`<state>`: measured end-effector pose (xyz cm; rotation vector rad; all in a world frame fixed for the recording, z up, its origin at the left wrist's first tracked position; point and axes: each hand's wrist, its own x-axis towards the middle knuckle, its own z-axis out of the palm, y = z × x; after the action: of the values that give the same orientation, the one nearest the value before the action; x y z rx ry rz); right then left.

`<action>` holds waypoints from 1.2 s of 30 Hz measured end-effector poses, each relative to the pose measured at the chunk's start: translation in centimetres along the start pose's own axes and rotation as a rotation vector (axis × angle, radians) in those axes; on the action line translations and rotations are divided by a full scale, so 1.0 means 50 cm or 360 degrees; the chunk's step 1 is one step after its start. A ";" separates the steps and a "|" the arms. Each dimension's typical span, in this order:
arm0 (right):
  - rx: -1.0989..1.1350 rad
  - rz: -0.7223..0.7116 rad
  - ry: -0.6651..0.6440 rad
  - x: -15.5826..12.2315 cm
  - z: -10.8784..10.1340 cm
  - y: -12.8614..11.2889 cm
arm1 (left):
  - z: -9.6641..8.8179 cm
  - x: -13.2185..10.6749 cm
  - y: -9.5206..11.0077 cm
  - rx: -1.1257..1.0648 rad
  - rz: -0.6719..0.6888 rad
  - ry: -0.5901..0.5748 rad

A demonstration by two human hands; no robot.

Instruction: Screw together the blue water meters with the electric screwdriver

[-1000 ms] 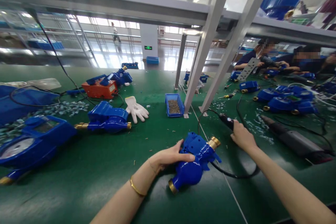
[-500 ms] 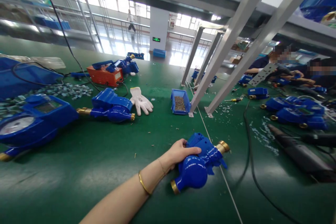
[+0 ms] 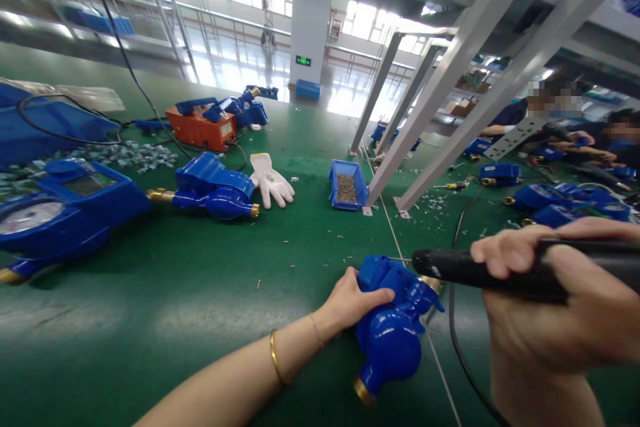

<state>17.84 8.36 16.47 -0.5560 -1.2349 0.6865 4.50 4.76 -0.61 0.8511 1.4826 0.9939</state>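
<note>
the water meter (image 3: 393,327) is glossy blue plastic with shiny brass ends, the electric screwdriver (image 3: 480,272) looks matt black plastic, the tabletop (image 3: 200,293) is smooth green matting, and the white glove (image 3: 271,181) is cloth.

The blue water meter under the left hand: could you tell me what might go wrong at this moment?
The blue water meter lies on its rounded body, steadied only by the left hand; it could roll when pressed. The electric screwdriver in the right hand points its tip close to the left thumb, so a slip might jab it. Its black cable trails beside the meter and could snag.
</note>
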 end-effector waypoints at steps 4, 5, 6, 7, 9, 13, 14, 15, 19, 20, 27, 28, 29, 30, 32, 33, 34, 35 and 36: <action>0.0105 0.0011 -0.0115 -0.012 0.043 0.020 | -0.002 -0.004 0.008 0.0019 0.0044 -0.0045; 0.0105 0.0004 -0.0135 -0.017 0.046 0.028 | -0.002 -0.006 0.010 0.0004 0.0062 -0.0055; 0.0092 -0.0020 -0.0171 -0.023 0.047 0.037 | -0.002 -0.008 0.013 -0.0006 0.0078 -0.0063; 0.0066 -0.0058 -0.0225 -0.029 0.046 0.047 | -0.002 -0.010 0.015 -0.0005 0.0091 -0.0067; 0.0007 -0.0137 -0.0381 -0.041 0.040 0.068 | -0.002 -0.013 0.017 0.0016 0.0111 -0.0070; -0.0062 -0.0158 -0.0625 -0.050 0.024 0.095 | 0.002 -0.013 0.013 0.0055 0.0143 -0.0062; -0.0100 -0.0118 -0.0647 -0.051 0.022 0.096 | 0.004 -0.012 0.011 0.0063 0.0141 -0.0050; -0.0149 -0.0068 -0.0649 -0.051 0.021 0.095 | 0.005 -0.012 0.009 0.0069 0.0135 -0.0033; -0.0140 -0.0064 -0.0411 -0.058 0.033 0.092 | 0.010 -0.013 0.007 0.0038 0.0121 0.0015; -0.0095 -0.0120 -0.0311 -0.061 0.039 0.093 | 0.011 -0.014 0.007 0.0033 0.0124 0.0018; -0.0045 -0.0229 -0.0139 -0.071 0.053 0.098 | 0.016 -0.023 0.014 0.0072 0.0140 0.0027; -0.0043 -0.0232 -0.0136 -0.072 0.054 0.097 | 0.016 -0.023 0.015 0.0067 0.0136 0.0025; -0.0046 -0.0234 -0.0127 -0.073 0.054 0.096 | 0.016 -0.024 0.015 0.0063 0.0133 0.0025; -0.0054 -0.0239 -0.0112 -0.074 0.055 0.095 | 0.016 -0.025 0.016 0.0065 0.0131 0.0026; -0.0071 -0.0230 -0.0081 -0.076 0.058 0.093 | 0.015 -0.027 0.018 0.0074 0.0128 0.0028; -0.0089 -0.0211 -0.0058 -0.077 0.060 0.092 | 0.015 -0.028 0.019 0.0081 0.0127 0.0027; -0.0111 -0.0181 -0.0042 -0.077 0.062 0.091 | 0.015 -0.029 0.019 0.0085 0.0125 0.0026; -0.0129 -0.0141 -0.0029 -0.077 0.064 0.091 | 0.014 -0.030 0.019 0.0085 0.0125 0.0023; -0.0134 -0.0114 -0.0024 -0.076 0.065 0.092 | 0.014 -0.030 0.019 0.0084 0.0124 0.0019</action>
<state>13.23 8.74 11.49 -0.5743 -1.2962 0.5810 5.37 3.84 0.84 0.9485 1.5008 1.0228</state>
